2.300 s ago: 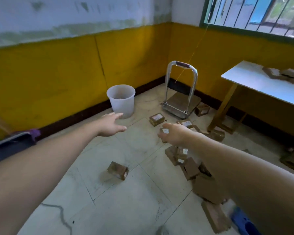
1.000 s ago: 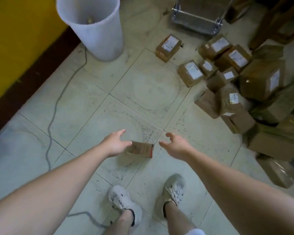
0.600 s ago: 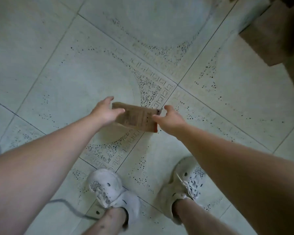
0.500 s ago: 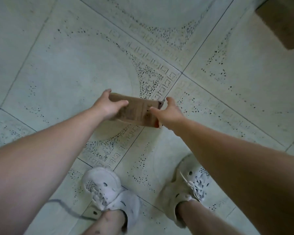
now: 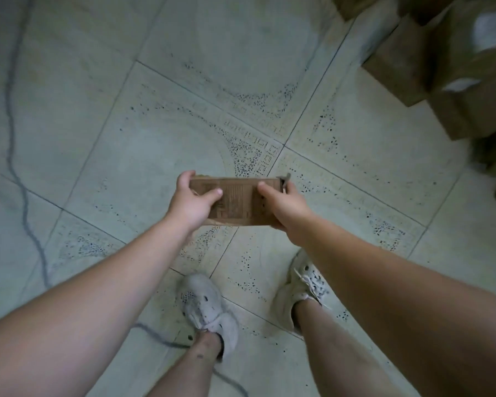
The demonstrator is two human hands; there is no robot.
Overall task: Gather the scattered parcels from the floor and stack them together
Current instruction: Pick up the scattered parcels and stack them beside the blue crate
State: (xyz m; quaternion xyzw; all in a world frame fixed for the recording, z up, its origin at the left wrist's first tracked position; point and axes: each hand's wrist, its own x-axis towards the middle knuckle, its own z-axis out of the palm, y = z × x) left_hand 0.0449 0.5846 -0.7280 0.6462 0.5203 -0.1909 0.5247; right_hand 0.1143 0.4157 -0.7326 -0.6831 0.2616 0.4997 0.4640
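brown cardboard, a small flat parcel (image 5: 236,202) is held above the pale tiled floor (image 5: 155,124), out in front of two white shoes (image 5: 209,310). the left hand (image 5: 191,203) grips its left end with the thumb laid over the top face and the fingers curled round the far edge, while the right hand (image 5: 282,206) grips the right end the same way, thumb on top. more brown parcels (image 5: 441,67) lie heaped on the floor at the upper right, well apart from the held one, and a grey cable (image 5: 15,138) trails along the tiles on the left.
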